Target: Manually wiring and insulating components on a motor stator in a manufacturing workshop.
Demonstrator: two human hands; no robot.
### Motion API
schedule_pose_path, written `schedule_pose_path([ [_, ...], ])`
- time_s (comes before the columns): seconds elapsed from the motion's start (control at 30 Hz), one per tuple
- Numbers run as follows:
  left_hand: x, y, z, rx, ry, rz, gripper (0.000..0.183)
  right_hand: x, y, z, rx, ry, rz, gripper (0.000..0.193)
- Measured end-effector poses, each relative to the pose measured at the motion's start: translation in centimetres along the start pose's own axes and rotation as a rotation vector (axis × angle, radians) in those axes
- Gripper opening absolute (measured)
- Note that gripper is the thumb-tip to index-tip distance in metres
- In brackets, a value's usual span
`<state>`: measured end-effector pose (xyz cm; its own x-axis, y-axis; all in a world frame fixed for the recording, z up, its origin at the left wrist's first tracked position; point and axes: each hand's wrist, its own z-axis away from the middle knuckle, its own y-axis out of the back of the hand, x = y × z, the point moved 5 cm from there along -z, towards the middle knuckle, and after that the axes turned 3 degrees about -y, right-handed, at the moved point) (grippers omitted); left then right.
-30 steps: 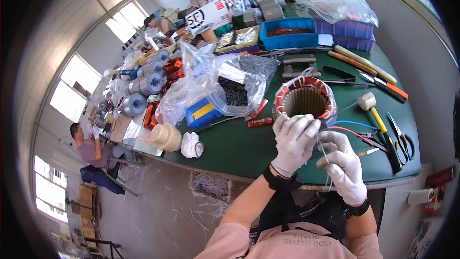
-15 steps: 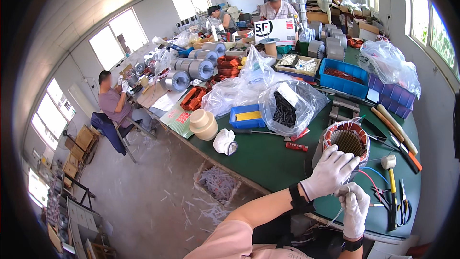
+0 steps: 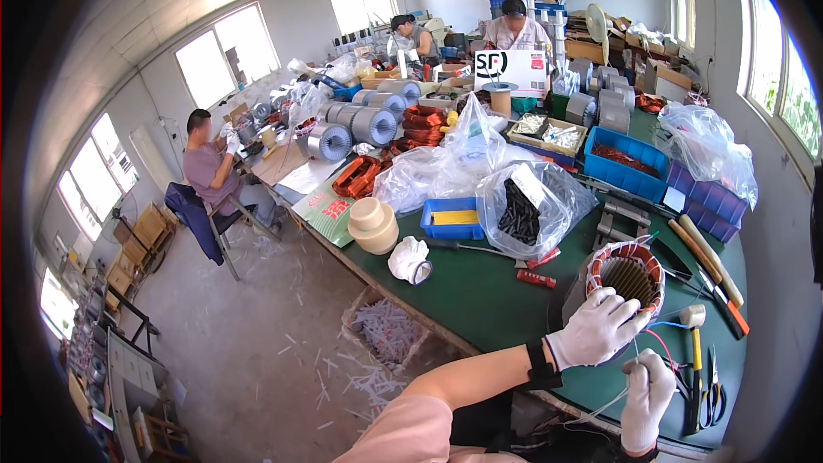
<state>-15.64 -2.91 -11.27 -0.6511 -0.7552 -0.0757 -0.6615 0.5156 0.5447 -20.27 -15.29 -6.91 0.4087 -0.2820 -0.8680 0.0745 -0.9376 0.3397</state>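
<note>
A motor stator (image 3: pixel 630 279) with orange windings, laced in white along its rim, stands at the right of the green bench. My left hand (image 3: pixel 593 330), in a white glove, lies over the stator's near edge, its fingers bent against the rim. Closer to the bench's front edge, my right hand (image 3: pixel 647 399), also gloved, is closed in a pinch on a thin white cord (image 3: pixel 603 409). The cord trails off to the left, below my left wrist. Red and blue lead wires (image 3: pixel 664 345) come out beside the stator. My left fingertips are partly hidden.
Right of the stator lie a mallet (image 3: pixel 693 351), scissors (image 3: pixel 713 394) and wooden rods (image 3: pixel 716 261). Leftward are a bag of black pieces (image 3: pixel 523 214), a blue tray (image 3: pixel 452 228) and a cream plastic part (image 3: pixel 373 227). Several co-workers, one seated person (image 3: pixel 214 167) among them, work farther back.
My right hand has moved down, away from the stator, with the cord in its pinch. My left hand stays at the stator's rim. The whole view has shifted slightly.
</note>
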Motion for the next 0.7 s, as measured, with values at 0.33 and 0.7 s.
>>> schedule_pose_path([
  [0.33,0.1,-0.3,0.0,0.01,-0.026,-0.086,0.042,4.2,-0.2,-0.6,-0.247,-0.12,0.073,0.032],
  [0.7,0.2,0.1,-0.6,0.061,-0.034,-0.101,0.039,1.6,0.6,-1.8,-0.494,-0.113,0.042,0.019],
])
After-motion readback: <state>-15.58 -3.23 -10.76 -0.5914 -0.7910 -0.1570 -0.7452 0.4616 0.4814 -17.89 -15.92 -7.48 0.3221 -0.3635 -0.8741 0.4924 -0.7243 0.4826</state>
